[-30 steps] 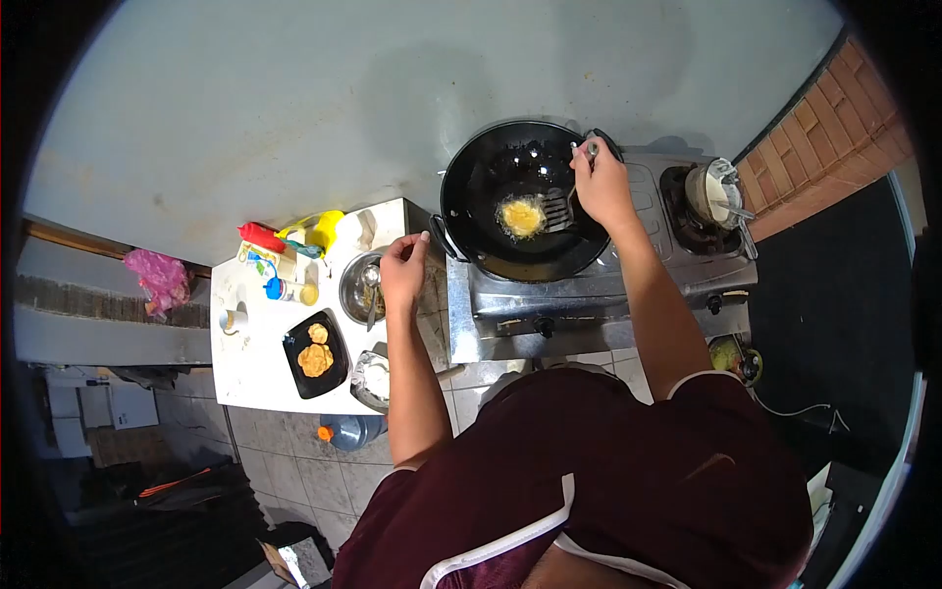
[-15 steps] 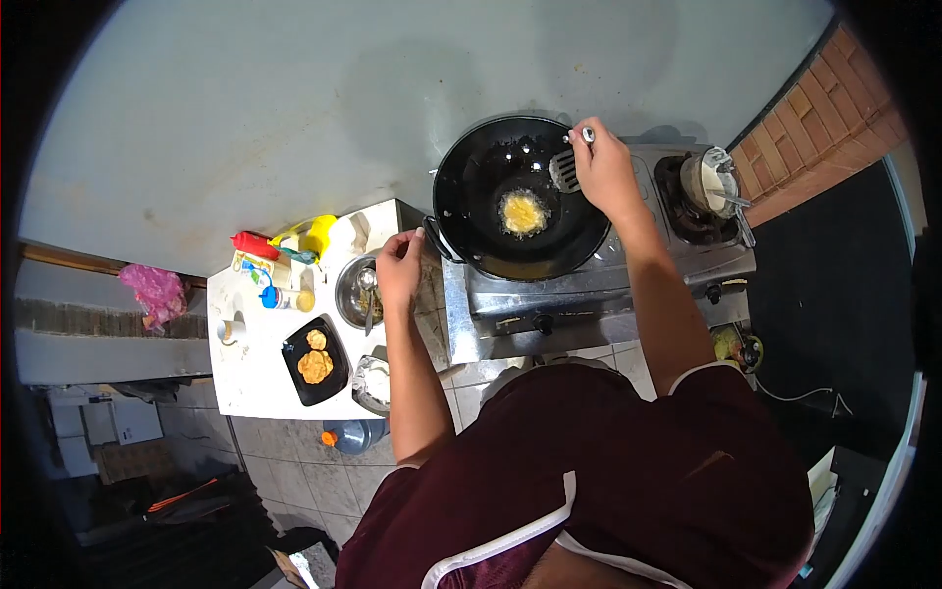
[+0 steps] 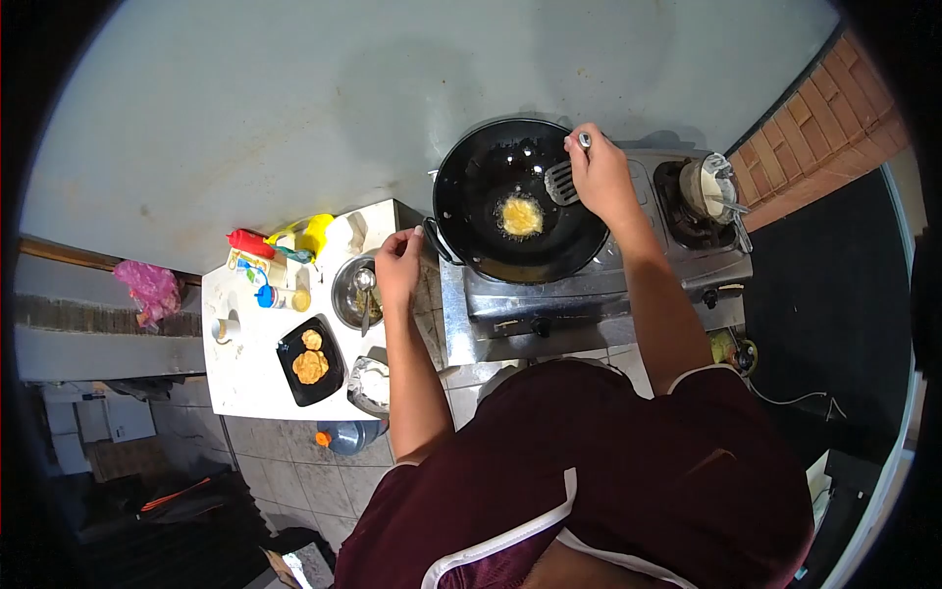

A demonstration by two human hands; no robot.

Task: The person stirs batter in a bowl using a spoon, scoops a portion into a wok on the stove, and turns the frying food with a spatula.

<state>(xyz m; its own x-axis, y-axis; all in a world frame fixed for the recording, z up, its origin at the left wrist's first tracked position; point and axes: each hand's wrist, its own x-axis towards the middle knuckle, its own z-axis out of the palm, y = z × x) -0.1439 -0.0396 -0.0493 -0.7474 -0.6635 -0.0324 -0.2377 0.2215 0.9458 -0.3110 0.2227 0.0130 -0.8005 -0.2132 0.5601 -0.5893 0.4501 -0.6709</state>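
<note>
A black wok stands on the stove, with a yellow frying piece of food bubbling in oil at its bottom. My right hand is closed round the handle of a slotted spatula. The spatula's blade hangs inside the wok, up and right of the food and apart from it. At the wok's left side my left hand is closed, thumb and fingers pinched on the wok's loop handle.
Left, a white table bears a black plate with fried pieces, a metal bowl with a spoon, a red bottle and a foil-lined bowl. A pot sits on the right burner. Below is a water jug.
The spatula has moved slightly left and down, a little nearer the frying food. My left hand stays at the wok's handle. The whole view has shifted slightly.
</note>
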